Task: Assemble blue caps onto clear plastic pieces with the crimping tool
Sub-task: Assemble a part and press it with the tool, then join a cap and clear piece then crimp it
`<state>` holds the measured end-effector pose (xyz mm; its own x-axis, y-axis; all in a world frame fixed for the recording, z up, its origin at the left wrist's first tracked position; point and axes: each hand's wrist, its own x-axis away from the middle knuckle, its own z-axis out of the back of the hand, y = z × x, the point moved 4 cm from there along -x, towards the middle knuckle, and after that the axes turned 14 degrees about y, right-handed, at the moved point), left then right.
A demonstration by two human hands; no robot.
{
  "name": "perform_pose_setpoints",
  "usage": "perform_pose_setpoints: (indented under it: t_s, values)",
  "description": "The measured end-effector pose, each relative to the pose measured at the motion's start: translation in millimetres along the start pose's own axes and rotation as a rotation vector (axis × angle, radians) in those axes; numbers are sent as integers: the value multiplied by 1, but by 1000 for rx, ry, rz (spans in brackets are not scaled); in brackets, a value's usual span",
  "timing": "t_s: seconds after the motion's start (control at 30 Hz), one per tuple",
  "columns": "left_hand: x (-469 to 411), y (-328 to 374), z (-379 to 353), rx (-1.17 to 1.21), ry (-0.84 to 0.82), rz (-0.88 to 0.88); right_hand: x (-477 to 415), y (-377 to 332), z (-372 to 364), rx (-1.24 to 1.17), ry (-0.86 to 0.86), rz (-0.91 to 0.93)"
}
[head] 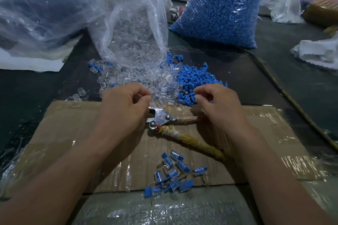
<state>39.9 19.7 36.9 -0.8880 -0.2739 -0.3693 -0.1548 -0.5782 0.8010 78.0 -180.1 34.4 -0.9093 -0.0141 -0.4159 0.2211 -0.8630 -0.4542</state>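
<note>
Here the left hand (pixel 126 104) is curling over the loose clear plastic pieces (pixel 117 78), the right hand (pixel 217 104) over the small blue caps (pixel 193 78); whether either is pinching one I cannot tell. The metal crimping tool (pixel 161 119) is lying between them on brown cardboard (pixel 73 129)

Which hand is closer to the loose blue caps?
Right. The right hand sits at the blue caps; the left hand is farther left, by the clear pieces.

My left grip (pixel 126 104) curls over the heaped clear plastic pieces (pixel 118 78) at eleven o'clock, my right grip (pixel 215 102) over the loose blue caps (pixel 193 78) at one; the crimping tool (pixel 162 120) lies between them on cardboard (pixel 73 124), capped pieces (pixel 173 173) at six.
</note>
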Motion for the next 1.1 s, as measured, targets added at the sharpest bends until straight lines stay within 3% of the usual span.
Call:
perform_pose_setpoints:
  t_s: [0.2,0.5,0.67,0.97,1.1]
  values:
    - [3,3,0,114,-12,43,-2,-3,-22,142,-130,113]
    - [3,5,0,55,30,-24,-4,-3,-15,126,-19,122]
    - [4,5,0,167,-6,27,-1,-9,4,-253,127,-24]
    - [9,11,0,231,-121,1,20,-44,4,-806,-136,-241]
    - [8,13,-4,187,-159,-39,25,-51,1,-909,-239,-283]
